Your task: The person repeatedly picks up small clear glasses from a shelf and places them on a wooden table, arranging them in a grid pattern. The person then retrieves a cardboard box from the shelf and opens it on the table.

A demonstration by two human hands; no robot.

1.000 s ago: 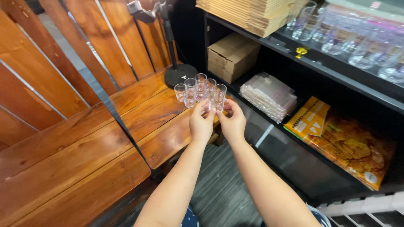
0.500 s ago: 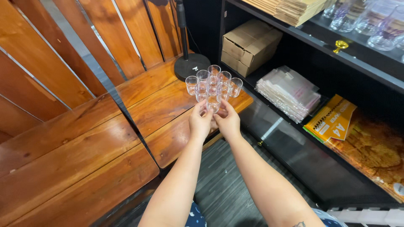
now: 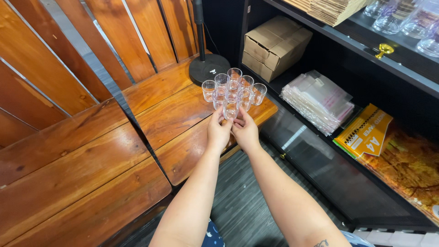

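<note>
Both hands now sit lower and nearer the middle of the frame than half a second ago, and the cluster of small clear cups (image 3: 233,89) rests a little further onto the wooden bench (image 3: 151,114) — near its right-hand end, just below the black round stand base (image 3: 209,68).

Largest first: the bench fills the left and centre; the dark shelf unit (image 3: 320,164) runs down the right, carrying a cardboard box (image 3: 274,45) and a stack of clear plastic bags (image 3: 318,100).

The cluster lies straight ahead of the fingertips, toward the top of the frame. The left hand (image 3: 218,132) and right hand (image 3: 245,131) are pressed side by side, fingers together pinching the nearest cup (image 3: 231,107) — both equally near.
</note>
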